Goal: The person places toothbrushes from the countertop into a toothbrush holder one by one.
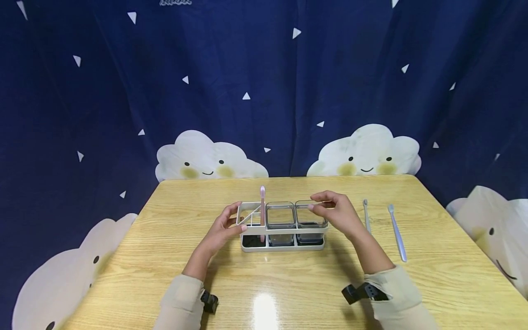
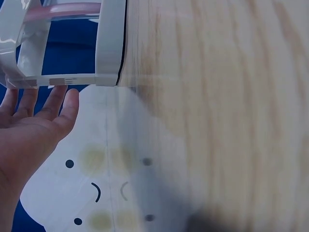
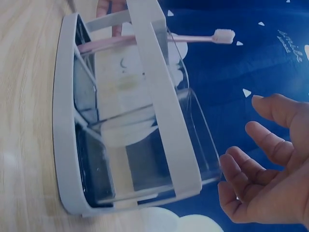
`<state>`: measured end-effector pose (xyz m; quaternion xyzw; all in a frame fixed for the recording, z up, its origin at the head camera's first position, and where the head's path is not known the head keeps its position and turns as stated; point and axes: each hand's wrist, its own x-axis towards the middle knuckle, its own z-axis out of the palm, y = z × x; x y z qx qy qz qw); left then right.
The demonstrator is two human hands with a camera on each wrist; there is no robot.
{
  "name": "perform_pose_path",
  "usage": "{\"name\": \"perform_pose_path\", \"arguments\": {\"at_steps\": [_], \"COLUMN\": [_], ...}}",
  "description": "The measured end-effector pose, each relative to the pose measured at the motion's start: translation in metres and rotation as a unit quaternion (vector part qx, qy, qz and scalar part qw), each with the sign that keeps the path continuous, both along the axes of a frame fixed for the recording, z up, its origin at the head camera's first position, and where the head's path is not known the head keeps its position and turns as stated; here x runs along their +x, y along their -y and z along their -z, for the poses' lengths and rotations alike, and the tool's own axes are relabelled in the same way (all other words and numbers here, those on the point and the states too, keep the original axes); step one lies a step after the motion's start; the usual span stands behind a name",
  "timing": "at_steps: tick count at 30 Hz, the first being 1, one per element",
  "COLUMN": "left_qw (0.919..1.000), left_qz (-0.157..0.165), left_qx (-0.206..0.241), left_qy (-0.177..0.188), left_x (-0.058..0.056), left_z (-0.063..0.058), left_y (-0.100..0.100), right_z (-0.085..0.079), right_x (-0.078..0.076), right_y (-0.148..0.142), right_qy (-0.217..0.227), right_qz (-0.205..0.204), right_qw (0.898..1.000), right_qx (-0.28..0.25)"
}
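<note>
- Rack (image 1: 294,231) upright mid-surface, well apart from the left and right edges; wood between it and both.
- My left grip (image 1: 220,230) holds the rack's left end, thumb on the front bar.
- My right grip (image 1: 335,214) is released, fingers loosely bent, just beside the right cup's (image 1: 311,222) rim; can't tell if touching.
- Room around the right side: two toothbrushes lie past my forearm, apart from the rack.
- Counts: one rack; two clear cups, the other the middle cup (image 1: 281,222); three toothbrushes: pink toothbrush (image 1: 262,213) standing in the left section, grey toothbrush (image 1: 366,215) and blue toothbrush (image 1: 398,234) lying right.
- Surface (image 1: 165,229): light wood, glare at front.
- Behind: navy curtain (image 1: 268,59), white triangles, smiling clouds.
</note>
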<state>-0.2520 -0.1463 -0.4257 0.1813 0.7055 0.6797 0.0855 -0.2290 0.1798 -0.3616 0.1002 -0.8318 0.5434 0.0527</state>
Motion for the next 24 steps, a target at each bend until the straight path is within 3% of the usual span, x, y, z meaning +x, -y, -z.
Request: {"name": "perform_pose_path", "arguments": {"at_steps": [4, 24], "left_qw": [1.0000, 0.9999], "left_qz": [0.000, -0.009], "left_qx": [0.004, -0.004], "left_qy": [-0.002, -0.013], "left_x": [-0.007, -0.006], "left_z": [0.011, 0.013], "left_y": [0.003, 0.002], "right_z": [0.004, 0.016], "right_x": [-0.001, -0.003], "right_y": [-0.008, -0.050], "right_qy": [0.005, 0.018], "right_qz": [0.002, 0.061], "right_qw": [1.000, 0.998], "right_qx": [-0.013, -0.014]}}
